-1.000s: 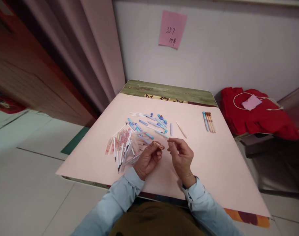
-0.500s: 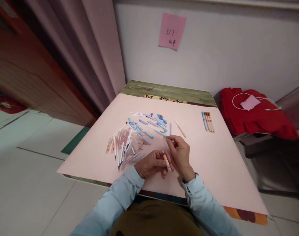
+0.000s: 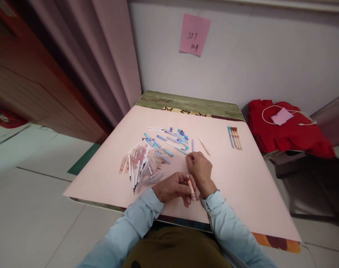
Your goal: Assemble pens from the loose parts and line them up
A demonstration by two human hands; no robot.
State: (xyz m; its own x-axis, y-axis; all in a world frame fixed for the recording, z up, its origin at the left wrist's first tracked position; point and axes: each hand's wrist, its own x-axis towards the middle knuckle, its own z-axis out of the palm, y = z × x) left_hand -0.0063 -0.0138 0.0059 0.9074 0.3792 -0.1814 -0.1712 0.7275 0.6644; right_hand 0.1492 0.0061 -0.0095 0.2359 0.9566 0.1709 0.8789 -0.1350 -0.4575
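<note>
My left hand (image 3: 176, 187) is closed around a short orange pen barrel (image 3: 191, 189), pale tip up, with a printed lower end. Just above and to the right, my right hand (image 3: 199, 167) has its fingers pinched together. What they hold, if anything, is hidden. A light blue pen barrel (image 3: 181, 150) lies by its fingertips. Left of my hands are white pen refills (image 3: 137, 172) and clear pink-printed barrels (image 3: 136, 158) in a heap. Blue barrels (image 3: 166, 152) and small blue caps (image 3: 181, 131) lie beyond. A beige pen part (image 3: 204, 146) rests apart from them.
At the right, several assembled pens (image 3: 236, 138) lie side by side on the pale pink table cover (image 3: 258, 193). Past that edge, a red cloth (image 3: 294, 134) bears a white cable and a pink note. A wall stands behind the table, with a curtain (image 3: 110, 48) at left.
My right hand has moved slightly left, its fingers still together. The left hand has shifted the orange barrel a little down and to the right. The loose parts lie as before.
</note>
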